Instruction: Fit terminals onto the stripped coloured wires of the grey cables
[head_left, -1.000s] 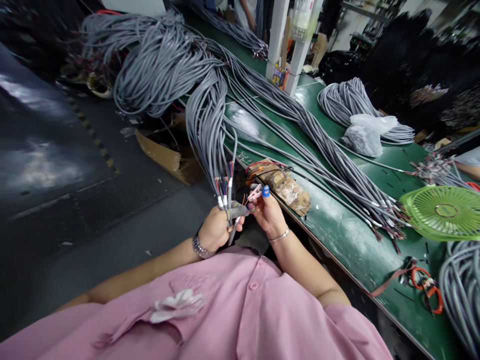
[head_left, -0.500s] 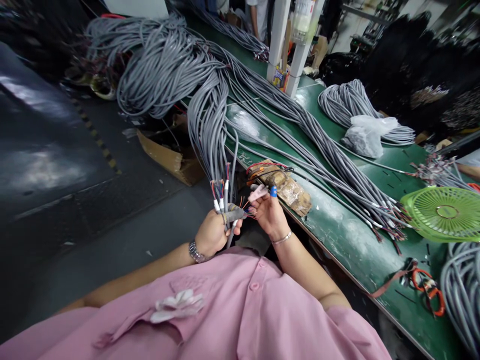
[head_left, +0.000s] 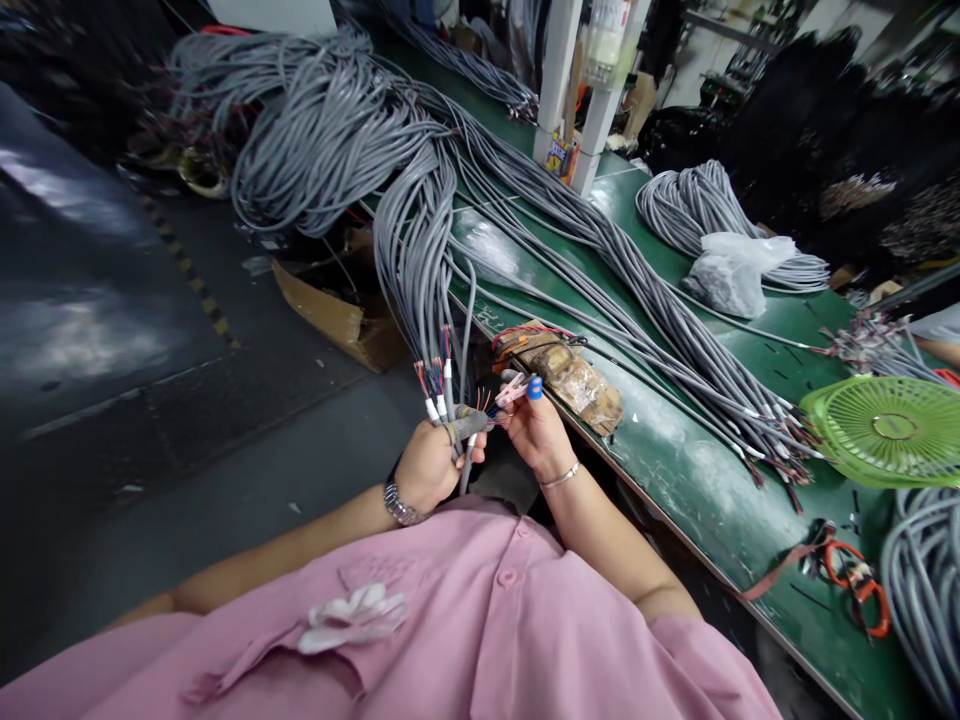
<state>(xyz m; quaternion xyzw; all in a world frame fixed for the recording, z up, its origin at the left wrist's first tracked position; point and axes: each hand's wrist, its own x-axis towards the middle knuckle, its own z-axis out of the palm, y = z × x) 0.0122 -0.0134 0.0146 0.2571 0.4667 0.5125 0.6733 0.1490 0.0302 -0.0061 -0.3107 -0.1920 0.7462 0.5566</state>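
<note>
My left hand (head_left: 431,463) is closed around several grey cables (head_left: 448,385) with white bands near their ends, and thin coloured wires fan out from the tips. Grey covering wraps its thumb. Just to the right, my right hand (head_left: 534,428) has its fingers pressed together by the fine coloured wires (head_left: 486,405) of one cable end, beside my left thumb. Pale pink covering shows on one finger and a blue cap (head_left: 534,387) on another digit. What the right fingertips pinch is too small to make out.
A green table (head_left: 675,475) runs along the right, with long grey cable bundles (head_left: 622,260), a taped wooden block (head_left: 581,380), a green fan (head_left: 892,425) and orange-handled scissors (head_left: 855,580). An open cardboard box (head_left: 330,315) stands on the floor at left.
My right hand has shifted slightly left, and its blue-capped digit has tipped towards the other fingers. The cable ends in my left hand have moved slightly left.
</note>
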